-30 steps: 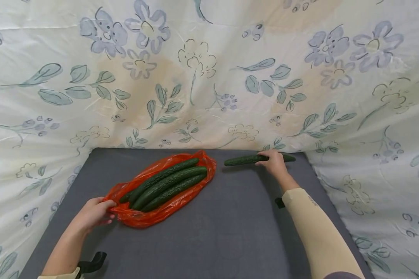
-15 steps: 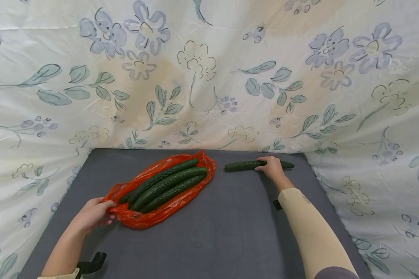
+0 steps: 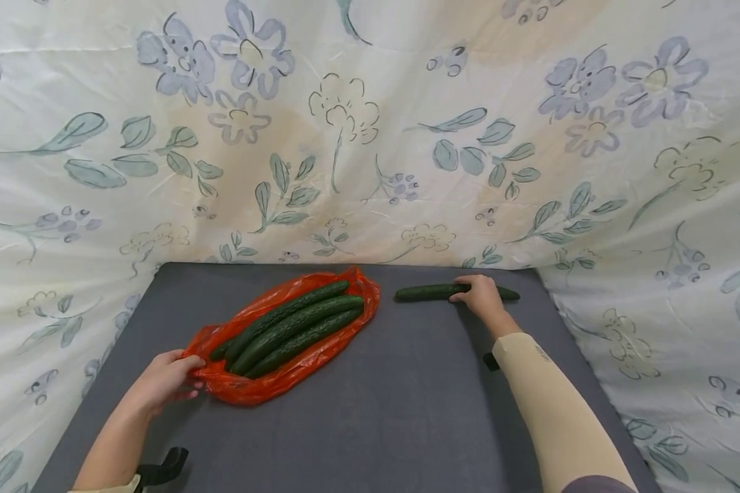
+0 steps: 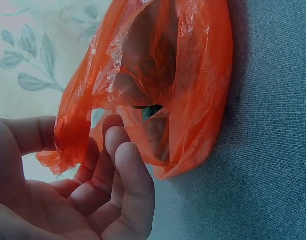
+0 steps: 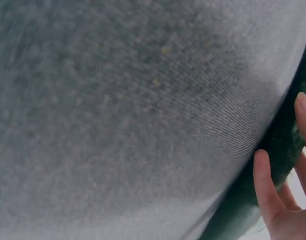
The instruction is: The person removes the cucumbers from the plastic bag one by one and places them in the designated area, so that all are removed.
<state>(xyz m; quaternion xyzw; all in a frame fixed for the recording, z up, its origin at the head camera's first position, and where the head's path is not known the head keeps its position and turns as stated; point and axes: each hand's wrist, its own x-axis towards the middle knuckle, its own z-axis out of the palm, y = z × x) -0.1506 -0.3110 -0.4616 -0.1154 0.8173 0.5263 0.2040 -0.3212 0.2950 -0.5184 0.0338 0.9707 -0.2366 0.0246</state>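
Observation:
Three dark green cucumbers point(image 3: 296, 329) lie side by side in an opened red plastic bag point(image 3: 247, 394), left of the middle. The left hand point(image 3: 165, 380) pinches the bag's near left end; in the left wrist view that hand point(image 4: 88, 185) has the red film point(image 4: 202, 85) between thumb and fingers, and a bit of green shows inside. A fourth cucumber point(image 3: 419, 293) lies crosswise at the back right, and the right hand point(image 3: 482, 296) grips it around its middle. The right wrist view has fingers of the right hand point(image 5: 287, 200) on both sides of the cucumber point(image 5: 280, 145).
The grey table point(image 3: 370, 424) ends at the back against a floral cloth point(image 3: 370, 137), which also hangs along both sides. A black strap end point(image 3: 163, 467) sticks out by the left wrist, and another black piece point(image 3: 490, 361) shows beside the right sleeve.
The right hand and the cucumber in its grip have come slightly nearer from the back edge. The left hand still pinches the bag, nearly unmoved.

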